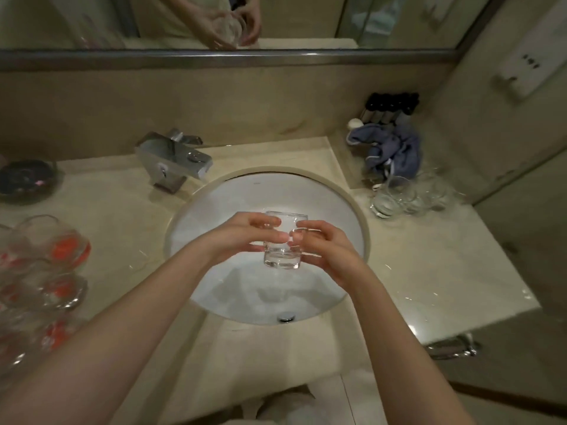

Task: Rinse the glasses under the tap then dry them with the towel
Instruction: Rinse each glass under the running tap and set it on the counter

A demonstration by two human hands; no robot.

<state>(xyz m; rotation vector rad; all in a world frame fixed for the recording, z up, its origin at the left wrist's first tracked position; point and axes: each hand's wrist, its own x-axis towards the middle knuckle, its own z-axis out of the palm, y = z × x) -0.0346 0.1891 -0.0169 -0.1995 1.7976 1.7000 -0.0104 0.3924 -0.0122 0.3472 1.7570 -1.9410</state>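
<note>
A clear tumbler (283, 259) is held upright over the white sink basin (337, 204). My left hand (245, 237) grips its left side, fingers curled round the wall. My right hand (322, 246) grips its right side, fingers at the rim. The chrome tap (175, 162) stands at the back left of the basin, and no water stream shows from it. A blue towel (389, 151) lies crumpled at the back right of the counter. Several clear glasses (405, 194) stand in front of the towel. More glasses (46, 271), some with orange in them, crowd the left counter.
A dark bowl (26, 179) sits at the far left. Small dark-capped bottles (389, 110) line the wall behind the towel. A mirror (122, 19) runs above the backsplash. The counter edge (478, 325) drops off at the right, beside a wall.
</note>
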